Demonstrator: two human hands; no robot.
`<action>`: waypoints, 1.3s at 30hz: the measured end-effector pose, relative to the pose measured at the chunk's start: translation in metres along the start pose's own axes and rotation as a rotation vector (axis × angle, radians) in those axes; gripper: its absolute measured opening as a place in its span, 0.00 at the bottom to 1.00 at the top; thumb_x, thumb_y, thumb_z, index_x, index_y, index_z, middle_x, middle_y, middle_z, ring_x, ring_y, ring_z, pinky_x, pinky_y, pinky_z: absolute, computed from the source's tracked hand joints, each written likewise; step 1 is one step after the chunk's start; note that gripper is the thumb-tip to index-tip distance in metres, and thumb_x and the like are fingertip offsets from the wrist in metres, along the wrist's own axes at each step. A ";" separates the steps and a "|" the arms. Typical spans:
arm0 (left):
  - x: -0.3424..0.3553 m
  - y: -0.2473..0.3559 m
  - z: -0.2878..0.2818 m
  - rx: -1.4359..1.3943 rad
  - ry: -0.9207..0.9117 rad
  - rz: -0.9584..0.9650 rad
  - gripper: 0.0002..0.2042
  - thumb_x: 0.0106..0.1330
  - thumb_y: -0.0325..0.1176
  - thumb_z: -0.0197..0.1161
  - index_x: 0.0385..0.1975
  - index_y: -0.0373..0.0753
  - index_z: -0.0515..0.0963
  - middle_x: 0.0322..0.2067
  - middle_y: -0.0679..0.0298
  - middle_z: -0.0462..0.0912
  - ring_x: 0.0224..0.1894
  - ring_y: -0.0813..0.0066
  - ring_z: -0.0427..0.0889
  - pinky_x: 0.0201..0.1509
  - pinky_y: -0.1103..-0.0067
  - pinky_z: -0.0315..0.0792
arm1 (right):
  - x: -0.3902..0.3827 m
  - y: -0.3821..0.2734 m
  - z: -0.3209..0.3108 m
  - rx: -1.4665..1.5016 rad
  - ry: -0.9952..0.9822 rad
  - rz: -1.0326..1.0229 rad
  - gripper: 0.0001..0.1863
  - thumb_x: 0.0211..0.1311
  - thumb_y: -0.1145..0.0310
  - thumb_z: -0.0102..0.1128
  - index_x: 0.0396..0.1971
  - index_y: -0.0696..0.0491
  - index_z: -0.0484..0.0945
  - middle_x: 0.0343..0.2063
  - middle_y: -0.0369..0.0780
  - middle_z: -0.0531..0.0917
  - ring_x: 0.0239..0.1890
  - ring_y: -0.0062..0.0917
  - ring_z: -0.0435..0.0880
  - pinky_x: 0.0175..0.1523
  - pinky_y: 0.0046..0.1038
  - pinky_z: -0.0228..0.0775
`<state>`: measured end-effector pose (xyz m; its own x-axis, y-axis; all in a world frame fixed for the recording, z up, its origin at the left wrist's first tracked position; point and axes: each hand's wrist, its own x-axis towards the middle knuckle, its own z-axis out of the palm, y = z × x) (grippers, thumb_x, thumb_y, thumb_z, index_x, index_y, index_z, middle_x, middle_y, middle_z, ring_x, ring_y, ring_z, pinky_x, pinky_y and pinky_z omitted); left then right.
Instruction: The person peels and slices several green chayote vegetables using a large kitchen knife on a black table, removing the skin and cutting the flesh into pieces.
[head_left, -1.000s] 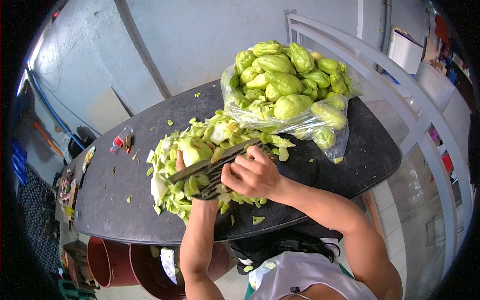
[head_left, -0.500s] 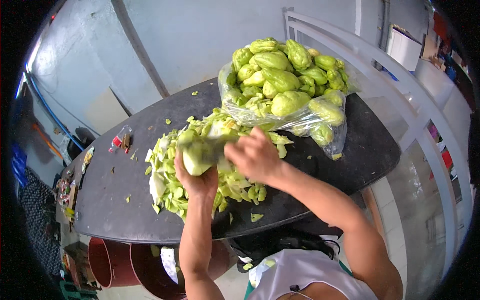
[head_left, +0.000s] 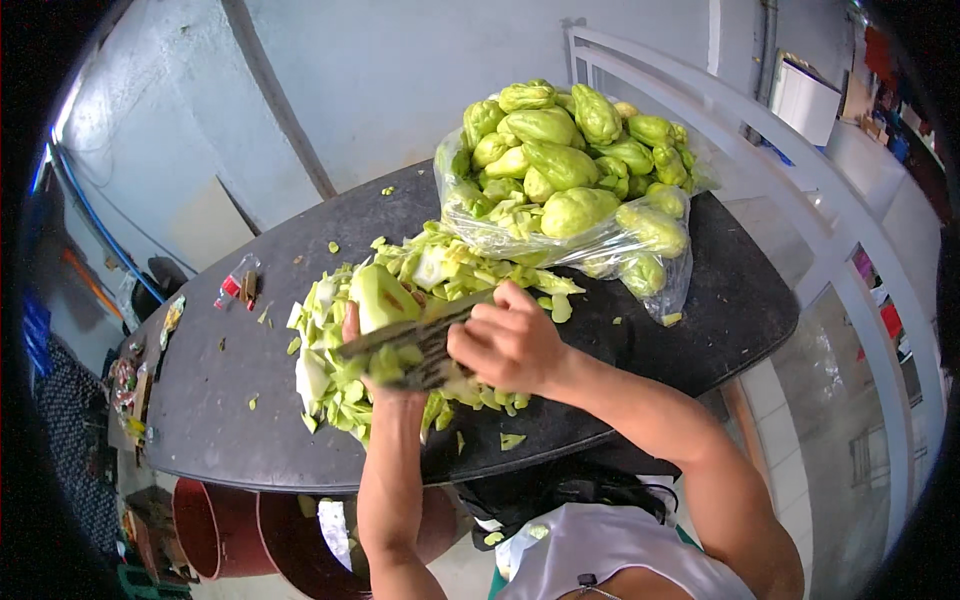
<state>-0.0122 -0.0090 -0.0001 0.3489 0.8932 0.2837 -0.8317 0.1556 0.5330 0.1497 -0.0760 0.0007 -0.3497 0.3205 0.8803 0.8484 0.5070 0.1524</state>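
Note:
My left hand (head_left: 352,325), largely hidden behind the blade, grips a pale green chayote (head_left: 383,298) over a heap of peels and cut pieces (head_left: 315,375). My right hand (head_left: 503,345) is closed on a wide dark knife (head_left: 425,352), held slantwise across the lower part of that chayote, with green bits showing on its blurred blade. Behind the heap, a clear plastic bag (head_left: 478,225) bulging with whole chayotes (head_left: 563,165) rests on the black table (head_left: 230,400).
A white railing (head_left: 850,265) runs along the right side, and a pale wall (head_left: 420,70) stands behind. Small wrappers (head_left: 240,285) lie at the table's left. Red round containers (head_left: 210,530) sit beneath the near edge. Clutter (head_left: 130,390) crowds the far left.
The knife swung up in a blur half a second ago, with the chayote more exposed; now it is back down across the chayote, much as one second ago.

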 end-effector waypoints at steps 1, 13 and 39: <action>-0.001 -0.004 0.006 0.032 0.088 -0.003 0.25 0.71 0.53 0.44 0.54 0.38 0.73 0.47 0.57 0.80 0.48 0.59 0.78 0.57 0.62 0.71 | -0.003 0.007 0.003 0.010 -0.004 0.048 0.08 0.49 0.73 0.60 0.22 0.49 0.69 0.12 0.29 0.70 0.19 0.20 0.71 0.30 0.27 0.54; 0.002 -0.001 0.016 0.100 0.214 0.053 0.22 0.69 0.50 0.48 0.52 0.40 0.74 0.46 0.60 0.80 0.49 0.63 0.78 0.57 0.65 0.71 | -0.004 0.006 0.008 -0.164 -0.075 0.056 0.03 0.53 0.71 0.57 0.27 0.51 0.72 0.13 0.30 0.69 0.21 0.22 0.71 0.34 0.29 0.56; 0.012 -0.006 -0.018 0.065 0.188 -0.120 0.26 0.65 0.57 0.52 0.50 0.41 0.74 0.44 0.59 0.81 0.45 0.64 0.80 0.53 0.67 0.74 | 0.005 -0.009 0.007 -0.143 -0.029 -0.073 0.05 0.55 0.68 0.57 0.24 0.50 0.71 0.14 0.28 0.70 0.22 0.20 0.72 0.33 0.29 0.61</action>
<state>-0.0108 0.0080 -0.0144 0.3520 0.9337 0.0654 -0.7577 0.2432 0.6056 0.1373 -0.0734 0.0003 -0.4224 0.3110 0.8514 0.8674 0.4113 0.2800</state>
